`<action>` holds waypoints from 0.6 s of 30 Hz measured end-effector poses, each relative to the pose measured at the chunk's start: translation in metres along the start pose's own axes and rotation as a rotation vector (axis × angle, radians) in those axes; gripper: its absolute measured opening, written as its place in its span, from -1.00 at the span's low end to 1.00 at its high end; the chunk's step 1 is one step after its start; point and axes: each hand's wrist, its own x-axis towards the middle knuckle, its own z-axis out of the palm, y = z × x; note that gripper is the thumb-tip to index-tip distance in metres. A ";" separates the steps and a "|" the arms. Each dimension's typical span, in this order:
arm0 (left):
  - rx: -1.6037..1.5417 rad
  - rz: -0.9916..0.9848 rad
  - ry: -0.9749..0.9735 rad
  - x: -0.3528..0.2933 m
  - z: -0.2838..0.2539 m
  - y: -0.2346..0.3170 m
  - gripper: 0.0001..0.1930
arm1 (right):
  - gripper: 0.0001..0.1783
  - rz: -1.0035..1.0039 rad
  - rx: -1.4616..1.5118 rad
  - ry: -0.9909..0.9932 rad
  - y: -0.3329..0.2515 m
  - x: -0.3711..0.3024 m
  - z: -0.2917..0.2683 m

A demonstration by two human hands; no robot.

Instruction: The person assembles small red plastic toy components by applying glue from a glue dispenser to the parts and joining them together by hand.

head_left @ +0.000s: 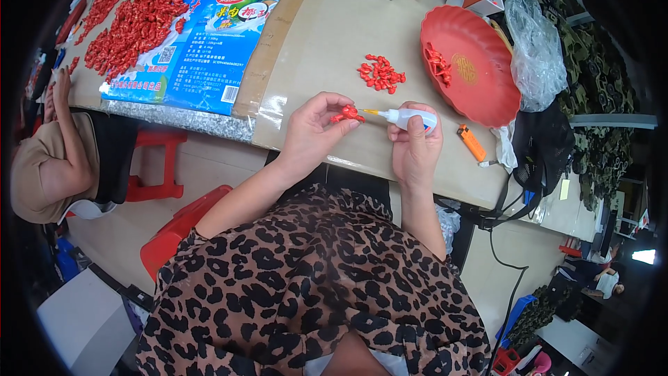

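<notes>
Between the thumb and fingers of my left hand (316, 129) is a small glossy red ornament (347, 113); its exact kind is too small to make out. My right hand (419, 145) grips a white squeeze glue bottle (412, 120) with a thin yellowish nozzle (372, 111). The nozzle points left, its tip at or very near the ornament. Just beyond my hands, a loose cluster of small red pieces (381, 74) lies on the table. To the right stands a scalloped red plate (490, 52) with several more red pieces (437, 64) at its left side.
An orange lighter (472, 143) lies near the plate, by a black bag (546, 146) and a clear plastic bag (534, 49). At left, a blue printed cardboard sheet (209, 42) borders a big heap of red pieces (139, 28). Another person (56, 160) sits far left; red stools (156, 163) stand below.
</notes>
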 end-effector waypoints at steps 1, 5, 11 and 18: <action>-0.001 -0.004 0.002 0.000 0.000 0.000 -0.76 | -0.78 0.004 -0.001 0.002 0.000 -0.002 0.002; 0.049 0.019 0.022 -0.001 0.001 -0.004 -0.76 | -0.77 -0.174 -0.229 0.006 0.003 -0.011 0.007; 0.085 0.044 0.023 -0.002 0.001 -0.003 -0.75 | -0.75 -0.290 -0.410 -0.049 0.005 -0.016 0.005; 0.097 0.028 0.010 -0.003 0.000 -0.003 -0.75 | -0.75 -0.294 -0.470 -0.028 0.006 -0.017 0.003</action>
